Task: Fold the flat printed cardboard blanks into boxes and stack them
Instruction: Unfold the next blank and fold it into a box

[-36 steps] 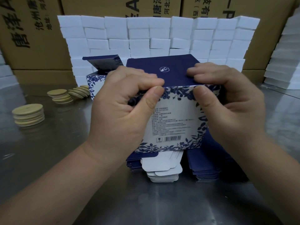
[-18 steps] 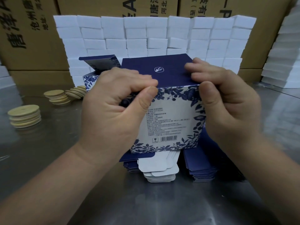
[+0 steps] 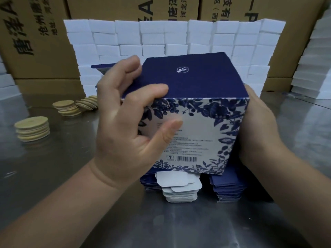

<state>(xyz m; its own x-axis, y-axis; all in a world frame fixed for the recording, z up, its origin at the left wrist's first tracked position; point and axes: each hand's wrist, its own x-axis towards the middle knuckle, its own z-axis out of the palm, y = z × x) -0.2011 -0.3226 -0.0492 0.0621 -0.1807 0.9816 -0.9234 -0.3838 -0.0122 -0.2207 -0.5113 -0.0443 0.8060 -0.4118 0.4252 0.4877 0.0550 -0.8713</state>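
Note:
I hold a folded box (image 3: pixel 197 111) with a navy top and a white side printed with blue leaves and a barcode. My left hand (image 3: pixel 129 129) rests on its left side, fingers spread over the top's left edge and the thumb lying on the printed face. My right hand (image 3: pixel 258 126) clasps the box's right side; its fingers are hidden behind the box. Under the box lies a stack of flat blanks (image 3: pixel 227 188) with white flaps sticking out toward me. Another navy box (image 3: pixel 102 68) peeks out behind my left hand.
A wall of white foam blocks (image 3: pixel 161 38) stands behind, with brown cartons (image 3: pixel 35 42) beyond it. More white blocks (image 3: pixel 311 65) are stacked at the right. Piles of round wooden discs (image 3: pixel 33 128) sit left on the shiny metal table (image 3: pixel 53 176).
The top flap has gone flat and closed. My right hand slid from the top edge down to the box's right side; my left fingers loosened and spread. The box looms closer.

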